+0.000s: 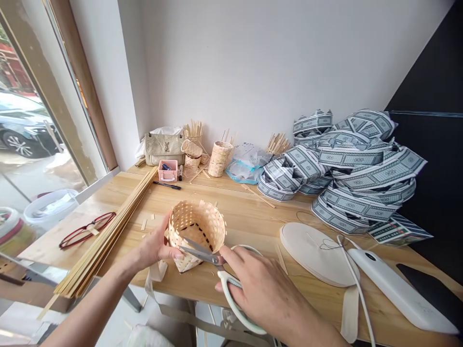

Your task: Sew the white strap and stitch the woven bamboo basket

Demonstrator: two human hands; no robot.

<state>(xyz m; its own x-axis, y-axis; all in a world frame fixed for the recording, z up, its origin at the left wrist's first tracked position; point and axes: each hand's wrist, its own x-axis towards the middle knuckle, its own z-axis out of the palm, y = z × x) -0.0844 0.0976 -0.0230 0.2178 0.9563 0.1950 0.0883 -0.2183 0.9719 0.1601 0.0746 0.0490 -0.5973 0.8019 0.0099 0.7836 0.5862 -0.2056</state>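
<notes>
A woven basket (pixel 197 226) of pale wooden strips stands near the front edge of the table, its open top tilted toward me. My left hand (pixel 159 248) grips its left side, thumb on the outside near the rim. In my right hand (pixel 249 279) is a pair of scissors (pixel 235 294) with pale green handles, fingers through the loops. The blades are parted and lie across the near rim of the basket. A pale ribbon strip (pixel 157 272) hangs beside the basket and over the table edge.
Long thin wooden strips (pixel 112 226) and red glasses (pixel 88 229) lie left. A ribbon roll (pixel 318 253) and white device (pixel 398 289) are right. Patterned band coils (pixel 365 168) pile at the back right. Small baskets (pixel 220 158), a pink box (pixel 168 171) and a bag (pixel 164 148) line the wall.
</notes>
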